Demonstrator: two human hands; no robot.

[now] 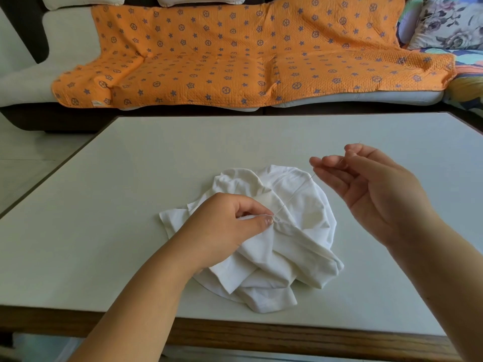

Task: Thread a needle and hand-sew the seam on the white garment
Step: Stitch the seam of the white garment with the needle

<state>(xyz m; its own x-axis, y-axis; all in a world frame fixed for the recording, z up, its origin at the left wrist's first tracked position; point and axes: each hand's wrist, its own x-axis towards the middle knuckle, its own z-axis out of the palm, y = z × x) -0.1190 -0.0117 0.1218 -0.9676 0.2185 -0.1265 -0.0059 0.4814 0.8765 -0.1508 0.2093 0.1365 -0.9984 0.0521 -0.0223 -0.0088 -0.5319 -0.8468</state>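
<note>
A crumpled white garment (285,246) lies on the pale table (130,205), near its front edge. My left hand (224,223) rests on the garment and pinches the fabric at the seam between thumb and forefinger. A thin white thread (292,197) runs taut from that spot up and right to my right hand (371,189). My right hand is raised above the table to the right of the garment, thumb and forefinger pinching the needle (351,152), which is barely visible; its other fingers are spread loosely.
The table has a wooden front edge (287,335). Beyond its far edge stands a sofa draped with an orange patterned blanket (235,53). Floral cushions (449,22) lie at the far right.
</note>
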